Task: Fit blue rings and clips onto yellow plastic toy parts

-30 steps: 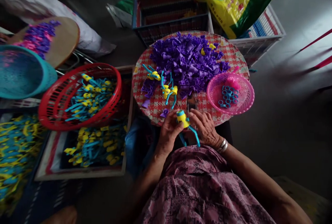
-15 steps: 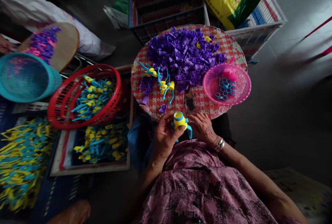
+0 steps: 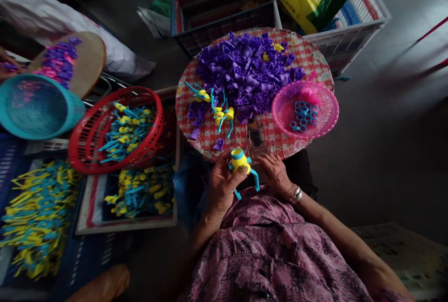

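My left hand [image 3: 224, 178] is closed round a yellow plastic toy body [image 3: 241, 163] with a light-blue ring at its top and blue jointed legs hanging below. My right hand [image 3: 275, 174] lies just to the right of it at the table's front edge, fingers stretched loosely and nothing visible in them. Ahead on the round table, several yellow toy bodies with blue limbs [image 3: 220, 115] lie left of centre. Behind them spreads a heap of purple plastic pieces [image 3: 245, 75]. A pink basket [image 3: 280, 114] at the right holds small blue rings [image 3: 304, 114].
A red basket [image 3: 79, 152] of yellow-and-blue parts stands at my left, above a crate [image 3: 84, 218] of similar parts. More parts [image 3: 42, 208] lie further left. A teal basket [image 3: 38, 124] stands by another small table [image 3: 91, 59]. Crates [image 3: 224, 26] stand behind the round table.
The toy body has tipped and shifted slightly left in my left hand, and more of its blue legs shows below. My right hand stays nearly still. The view has shifted a little.
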{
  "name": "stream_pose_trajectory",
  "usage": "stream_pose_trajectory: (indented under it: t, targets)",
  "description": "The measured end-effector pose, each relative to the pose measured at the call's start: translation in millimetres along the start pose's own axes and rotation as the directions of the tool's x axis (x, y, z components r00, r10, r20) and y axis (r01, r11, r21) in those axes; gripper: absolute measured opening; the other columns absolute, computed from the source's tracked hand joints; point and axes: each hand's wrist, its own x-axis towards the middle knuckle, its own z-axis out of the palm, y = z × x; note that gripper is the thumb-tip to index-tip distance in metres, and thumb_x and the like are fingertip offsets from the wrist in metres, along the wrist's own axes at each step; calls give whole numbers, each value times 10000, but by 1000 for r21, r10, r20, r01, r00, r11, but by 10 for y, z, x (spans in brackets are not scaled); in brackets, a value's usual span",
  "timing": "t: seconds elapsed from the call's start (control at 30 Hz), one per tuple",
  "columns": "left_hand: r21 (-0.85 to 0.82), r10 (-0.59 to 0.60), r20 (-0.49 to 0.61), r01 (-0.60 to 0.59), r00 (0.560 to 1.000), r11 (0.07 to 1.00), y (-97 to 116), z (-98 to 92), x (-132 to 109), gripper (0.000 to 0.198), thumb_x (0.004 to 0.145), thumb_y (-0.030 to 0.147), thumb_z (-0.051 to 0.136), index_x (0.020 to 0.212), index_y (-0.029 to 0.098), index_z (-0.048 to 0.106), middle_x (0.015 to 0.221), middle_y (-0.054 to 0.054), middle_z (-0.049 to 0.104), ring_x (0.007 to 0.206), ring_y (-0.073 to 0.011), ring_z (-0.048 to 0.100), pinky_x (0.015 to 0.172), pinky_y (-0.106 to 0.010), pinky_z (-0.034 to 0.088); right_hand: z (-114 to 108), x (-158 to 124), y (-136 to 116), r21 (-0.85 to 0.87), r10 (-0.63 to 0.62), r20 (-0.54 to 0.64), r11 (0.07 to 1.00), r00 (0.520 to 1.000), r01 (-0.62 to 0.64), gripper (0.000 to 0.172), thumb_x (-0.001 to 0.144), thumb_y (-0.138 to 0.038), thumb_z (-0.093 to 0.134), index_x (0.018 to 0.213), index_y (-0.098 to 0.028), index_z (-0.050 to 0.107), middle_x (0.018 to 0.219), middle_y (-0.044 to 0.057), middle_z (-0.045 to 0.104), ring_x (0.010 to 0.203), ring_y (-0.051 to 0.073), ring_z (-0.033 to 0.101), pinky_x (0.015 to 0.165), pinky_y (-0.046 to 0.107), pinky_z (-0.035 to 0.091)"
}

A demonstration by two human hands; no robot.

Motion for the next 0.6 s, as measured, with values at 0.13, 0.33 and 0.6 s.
stream_pose_trajectory:
  t: [0.13, 0.33, 0.6]
  targets:
    - [-35, -105, -6, 105, 994, 994, -69, -37, 100, 659, 658, 460, 1033, 1212, 261, 737, 983, -2, 780, 734, -145, 748, 625, -231, 603, -9, -18, 39, 21, 75, -65, 997, 995, -74, 326, 1110, -210, 451, 1336, -171, 683, 1137, 125, 782, 1004, 277, 687, 884, 420, 479]
    - [-111, -309, -1, 307, 951, 945, -226, -72, 228, 724, 755, 498, 971, 1381, 310, 661, 1156, -31, 788, 869, -184, 766, 648, -259, 629, -129, 173, 37, 141, 106, -77, 985, 991, -94, 411, 1076, -209, 423, 1435, -195, 622, 1217, 135, 757, 1081, 286, 698, 959, 442, 533]
    - [-96, -438, -80, 431, 895, 897, -589, -38, 639, 434, 861, 454, 866, 1195, 222, 715, 962, -3, 745, 724, -117, 674, 576, -190, 521, 93, 552, 30, 186, 85, 97, 977, 992, -102, 532, 1005, -597, 624, 1383, -227, 691, 1379, 141, 655, 1152, 291, 687, 924, 386, 546]
